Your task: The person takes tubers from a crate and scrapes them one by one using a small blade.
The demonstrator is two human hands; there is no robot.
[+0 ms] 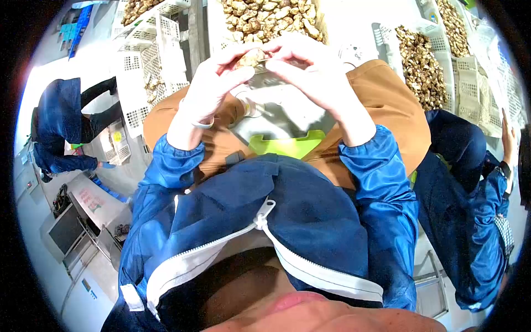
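Note:
My left hand [214, 77] is closed around a brown-and-cream lump that looks like a mushroom [250, 58], held between thumb and fingers. Close against it, my right hand [304, 66] pinches a small thin tool [265, 59], mostly hidden by the fingers; its kind is not clear. Both hands are raised above my lap, in front of a white crate [322, 25] filled with similar mushroom-like pieces [271, 22]. A bracelet circles my left wrist.
More white crates [133, 61] stand on the left. On the right, other crates [449, 66] hold brown pieces [420, 66]. A green plastic seat or stool part [287, 145] shows between my legs. Co-workers in blue sit at left [61, 122] and right [470, 221].

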